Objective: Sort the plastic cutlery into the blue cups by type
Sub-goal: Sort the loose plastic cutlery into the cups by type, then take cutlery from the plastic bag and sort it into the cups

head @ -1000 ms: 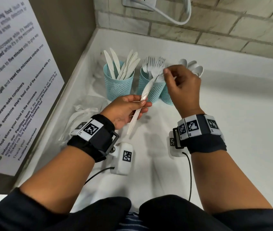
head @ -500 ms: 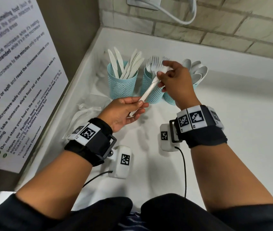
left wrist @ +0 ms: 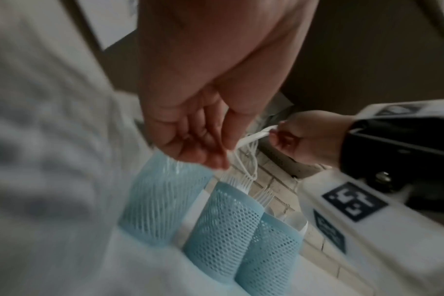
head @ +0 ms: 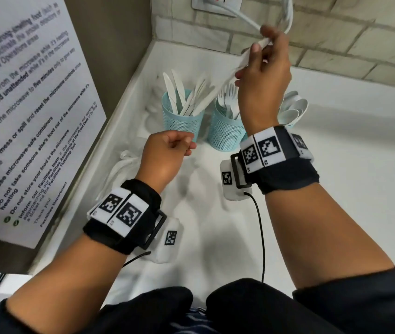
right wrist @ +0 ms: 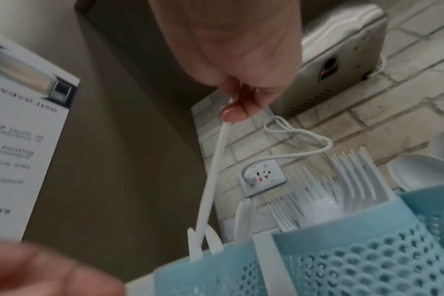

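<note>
white counter (head: 336, 189) runs into a corner under a pale brick wall (head: 360, 32), with a printed notice (head: 23, 104) on the left. three blue mesh cups stand at the far side: the left cup (head: 182, 121) holds knives, the middle cup (head: 225, 133) forks, the right cup (right wrist: 434, 212) spoons, mostly hidden behind the wrist in the head view.

the right hand (head: 264, 78) is raised above the cups, thumb and fingertips pinched on one end of a white plastic knife (right wrist: 213, 176). it slants down and left, and its low end seems to sit just inside the rim of the left cup among the other knives, though blur makes that hard to confirm. the left hand (head: 167, 155) hangs near the counter in front of the cups, fingers loosely curled, holding nothing.

risk from here: the pinch is high and light on a long, slippery handle, so letting go early could tip the knife over the rim onto the counter. the fork tines in the middle cup sit just beside it and could snag the piece if it swings right.
</note>
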